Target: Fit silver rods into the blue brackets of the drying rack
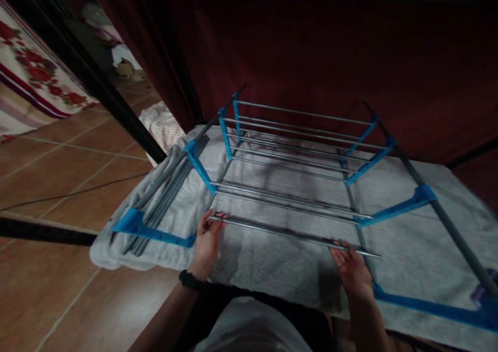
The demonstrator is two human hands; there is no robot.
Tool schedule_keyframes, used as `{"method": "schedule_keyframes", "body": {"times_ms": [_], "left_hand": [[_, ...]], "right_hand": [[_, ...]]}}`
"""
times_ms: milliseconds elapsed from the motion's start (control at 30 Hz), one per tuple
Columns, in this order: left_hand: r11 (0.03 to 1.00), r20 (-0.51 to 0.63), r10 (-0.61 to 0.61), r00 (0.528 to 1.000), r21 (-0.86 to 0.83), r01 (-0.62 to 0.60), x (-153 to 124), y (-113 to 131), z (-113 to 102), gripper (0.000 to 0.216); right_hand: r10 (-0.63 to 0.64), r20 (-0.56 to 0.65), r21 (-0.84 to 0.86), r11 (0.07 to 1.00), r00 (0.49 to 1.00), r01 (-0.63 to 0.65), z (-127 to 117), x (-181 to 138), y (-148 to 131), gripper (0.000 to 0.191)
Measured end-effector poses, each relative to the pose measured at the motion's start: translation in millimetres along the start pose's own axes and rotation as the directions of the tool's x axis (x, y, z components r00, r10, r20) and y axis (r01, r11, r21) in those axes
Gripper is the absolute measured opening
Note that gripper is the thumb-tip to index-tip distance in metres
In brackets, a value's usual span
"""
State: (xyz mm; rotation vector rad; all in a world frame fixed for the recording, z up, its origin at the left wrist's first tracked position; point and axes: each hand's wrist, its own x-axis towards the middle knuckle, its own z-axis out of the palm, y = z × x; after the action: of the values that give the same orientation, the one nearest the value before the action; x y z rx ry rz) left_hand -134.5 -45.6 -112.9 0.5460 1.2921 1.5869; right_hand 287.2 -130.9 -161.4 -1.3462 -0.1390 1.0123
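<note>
A thin metal rod [276, 231] runs crosswise in front of me, lifted a little over the grey blanket. Near its left end, my left hand [207, 240] has thumb and fingers closed on it; a dark watch [190, 280] is on that wrist. My right hand [353, 269] grips the same rod close to its right end, which sticks out past the fingers. Beyond lies a rack with blue plastic brackets and several crossbars joined to grey side poles [455, 233]. The front left blue bracket [155, 233] is beside my left hand. The front right blue bracket [428, 308] lies beside my right forearm.
Several loose grey tubes [163, 207] lie on the blanket [268, 269] under the rack's left side. A dark red curtain [311, 51] hangs behind. Black metal posts [101, 93] stand at the left, over a tiled floor [46, 186] with a cable.
</note>
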Motion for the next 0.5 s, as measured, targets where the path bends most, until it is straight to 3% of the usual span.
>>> {"method": "schedule_keyframes", "body": {"times_ms": [200,500], "left_hand": [[0.987,0.018,-0.094,0.995,-0.132,0.096,-4,2,4,0.051],[0.939,0.103,-0.241,0.965,-0.228,0.259,-10,-3,17,0.034]], "right_hand": [[0.034,-0.003,-0.013,0.999,0.999,-0.034,-4,5,2,0.014],[0.0,0.023,-0.008,1.0,1.0,0.0,-3,5,10,0.029]]}}
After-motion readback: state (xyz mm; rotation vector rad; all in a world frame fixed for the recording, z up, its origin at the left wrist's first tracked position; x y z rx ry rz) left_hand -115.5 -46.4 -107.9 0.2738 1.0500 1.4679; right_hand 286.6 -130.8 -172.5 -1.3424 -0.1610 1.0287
